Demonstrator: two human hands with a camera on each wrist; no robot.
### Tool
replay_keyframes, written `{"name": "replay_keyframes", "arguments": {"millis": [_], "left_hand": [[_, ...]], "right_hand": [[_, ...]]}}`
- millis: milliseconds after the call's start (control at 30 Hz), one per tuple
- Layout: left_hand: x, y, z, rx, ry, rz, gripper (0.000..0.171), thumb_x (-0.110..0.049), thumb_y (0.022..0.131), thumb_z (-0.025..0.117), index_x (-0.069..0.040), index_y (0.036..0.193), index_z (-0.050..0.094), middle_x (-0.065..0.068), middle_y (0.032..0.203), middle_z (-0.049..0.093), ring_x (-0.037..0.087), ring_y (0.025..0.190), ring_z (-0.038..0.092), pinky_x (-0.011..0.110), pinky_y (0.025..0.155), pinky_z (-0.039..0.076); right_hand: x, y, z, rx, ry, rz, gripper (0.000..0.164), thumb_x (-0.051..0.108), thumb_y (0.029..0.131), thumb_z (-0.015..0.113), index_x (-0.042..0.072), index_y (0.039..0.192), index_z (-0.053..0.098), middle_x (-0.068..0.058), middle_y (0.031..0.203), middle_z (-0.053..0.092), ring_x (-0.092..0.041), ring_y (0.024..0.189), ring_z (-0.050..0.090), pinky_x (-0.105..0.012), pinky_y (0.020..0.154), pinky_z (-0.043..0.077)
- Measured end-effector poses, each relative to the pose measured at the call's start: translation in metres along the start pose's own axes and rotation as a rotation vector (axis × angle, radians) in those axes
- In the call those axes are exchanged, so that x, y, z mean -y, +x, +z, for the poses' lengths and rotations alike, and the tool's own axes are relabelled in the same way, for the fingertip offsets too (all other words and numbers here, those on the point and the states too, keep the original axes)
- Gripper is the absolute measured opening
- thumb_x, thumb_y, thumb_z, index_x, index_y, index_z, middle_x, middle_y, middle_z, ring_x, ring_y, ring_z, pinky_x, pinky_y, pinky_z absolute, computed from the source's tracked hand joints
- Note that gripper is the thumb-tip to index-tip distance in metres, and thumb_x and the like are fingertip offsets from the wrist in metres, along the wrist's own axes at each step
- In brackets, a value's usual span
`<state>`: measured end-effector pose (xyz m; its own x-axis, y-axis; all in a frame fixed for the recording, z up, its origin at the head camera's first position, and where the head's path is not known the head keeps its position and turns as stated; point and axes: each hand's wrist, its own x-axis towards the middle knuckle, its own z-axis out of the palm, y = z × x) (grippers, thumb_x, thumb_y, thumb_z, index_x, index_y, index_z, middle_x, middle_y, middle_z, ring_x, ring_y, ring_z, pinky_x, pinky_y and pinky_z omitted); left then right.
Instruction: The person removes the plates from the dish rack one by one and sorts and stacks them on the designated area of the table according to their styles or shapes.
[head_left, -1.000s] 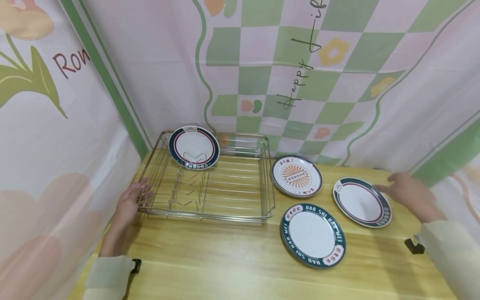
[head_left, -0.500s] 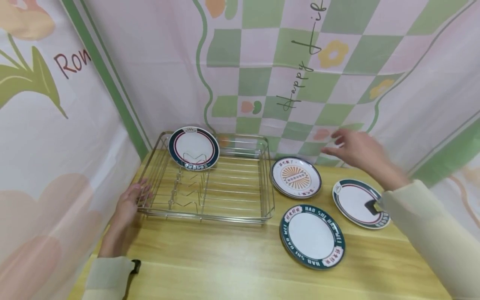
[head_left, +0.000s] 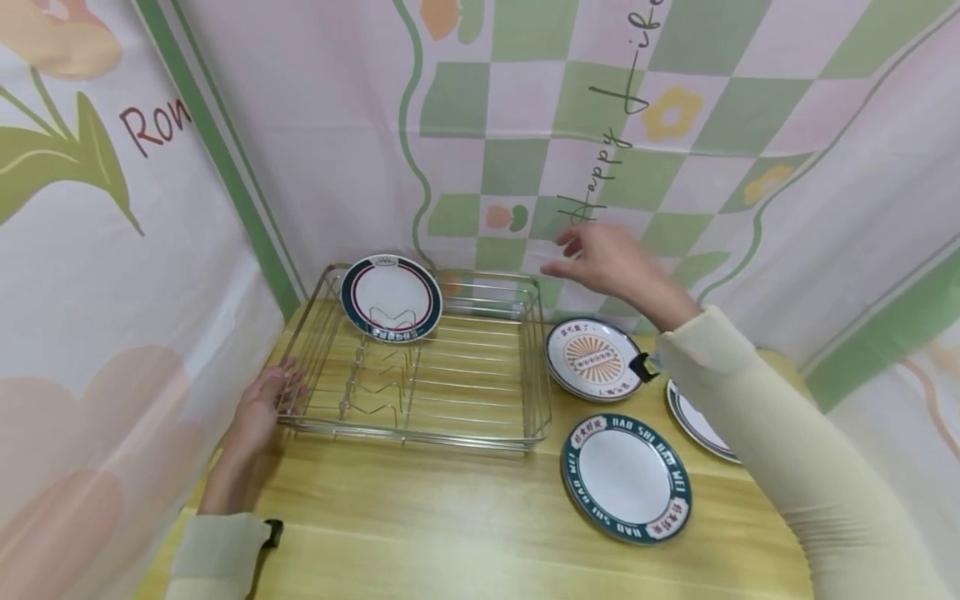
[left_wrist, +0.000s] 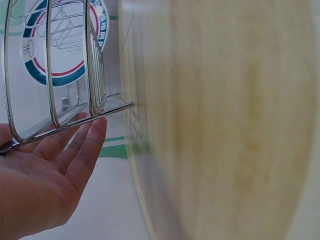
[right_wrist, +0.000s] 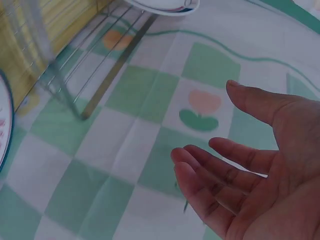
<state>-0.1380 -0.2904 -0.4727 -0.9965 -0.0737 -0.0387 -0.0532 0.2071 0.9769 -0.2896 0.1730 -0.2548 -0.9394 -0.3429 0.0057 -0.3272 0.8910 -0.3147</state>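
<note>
My left hand (head_left: 258,404) holds the left front corner of a wire dish rack (head_left: 420,438), its fingers against the wires. In the left wrist view its thumb lies at the frame's edge by the rail, partly cut off. A white plate (head_left: 392,292) with a dark green rim leans upright in the rack's back left. My right hand (head_left: 607,262), empty, hovers in front of the back curtain, fingers loosely bent and thumb apart. Beneath that arm is a stack of small plates (head_left: 588,354) with an orange sunburst print.
Larger green-rimmed plates (head_left: 626,475) lie stacked right of the rack's front corner. Another plate (head_left: 693,421) is partly covered by the right sleeve (head_left: 780,450). A patterned curtain (head_left: 517,158) hangs behind the wooden table (head_left: 420,525).
My right hand has left the far-right plate and swept left through the air, above the small plates and toward the rack. My left hand stays at the rack's corner.
</note>
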Motion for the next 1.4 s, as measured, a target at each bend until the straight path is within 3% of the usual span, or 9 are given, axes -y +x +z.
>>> {"name": "replay_keyframes", "arguments": {"millis": [333, 500, 667, 833, 1067, 1400], "left_hand": [[-0.003, -0.001, -0.003, 0.01, 0.004, -0.012, 0.042, -0.02, 0.118, 0.018, 0.015, 0.128, 0.04, 0.025, 0.173, 0.021, -0.011, 0.103, 0.063, 0.021, 0.085, 0.059], [-0.004, 0.0, -0.004, 0.0, -0.008, -0.005, 0.042, -0.019, 0.118, 0.019, 0.015, 0.127, 0.04, 0.027, 0.172, 0.021, -0.011, 0.101, 0.063, 0.02, 0.083, 0.06], [-0.002, 0.001, -0.003, -0.003, -0.024, -0.006, 0.043, -0.019, 0.118, 0.02, 0.017, 0.131, 0.04, 0.028, 0.171, 0.022, -0.009, 0.1, 0.065, 0.02, 0.082, 0.06], [0.0, 0.002, -0.001, 0.007, 0.001, -0.024, 0.049, -0.022, 0.118, 0.019, 0.017, 0.142, 0.036, 0.022, 0.173, 0.022, -0.008, 0.104, 0.064, 0.022, 0.086, 0.06], [0.0, 0.003, -0.001, 0.006, 0.016, -0.012, 0.051, -0.021, 0.118, 0.018, 0.017, 0.148, 0.034, 0.025, 0.172, 0.023, -0.007, 0.106, 0.063, 0.021, 0.088, 0.059], [0.0, 0.002, -0.002, 0.01, 0.03, -0.004, 0.055, -0.024, 0.118, 0.019, 0.013, 0.157, 0.029, 0.024, 0.172, 0.026, -0.001, 0.112, 0.064, 0.022, 0.09, 0.059]], "right_hand": [[0.044, 0.056, 0.036, 0.056, 0.018, -0.136, 0.059, 0.039, 0.096, 0.078, -0.002, 0.137, 0.063, -0.02, 0.133, 0.069, -0.036, 0.119, 0.066, -0.05, 0.101, 0.057], [0.066, 0.084, 0.06, 0.043, 0.013, -0.227, 0.056, 0.035, 0.094, 0.082, -0.002, 0.133, 0.066, -0.018, 0.13, 0.067, -0.033, 0.117, 0.065, -0.045, 0.098, 0.058], [0.077, 0.107, 0.089, 0.088, 0.052, -0.243, 0.052, 0.031, 0.097, 0.078, -0.004, 0.135, 0.066, -0.02, 0.133, 0.071, -0.033, 0.121, 0.067, -0.043, 0.105, 0.057], [0.08, 0.119, 0.117, 0.082, 0.104, -0.248, 0.044, 0.026, 0.095, 0.081, -0.005, 0.124, 0.071, -0.02, 0.123, 0.074, -0.032, 0.113, 0.069, -0.041, 0.098, 0.059], [0.08, 0.127, 0.152, 0.075, 0.143, -0.288, 0.03, 0.021, 0.094, 0.082, -0.002, 0.111, 0.076, -0.016, 0.107, 0.078, -0.027, 0.095, 0.071, -0.036, 0.088, 0.059], [0.08, 0.132, 0.17, 0.078, 0.222, -0.283, 0.025, 0.014, 0.097, 0.077, -0.006, 0.112, 0.073, -0.02, 0.105, 0.078, -0.03, 0.09, 0.073, -0.036, 0.084, 0.061]]}}
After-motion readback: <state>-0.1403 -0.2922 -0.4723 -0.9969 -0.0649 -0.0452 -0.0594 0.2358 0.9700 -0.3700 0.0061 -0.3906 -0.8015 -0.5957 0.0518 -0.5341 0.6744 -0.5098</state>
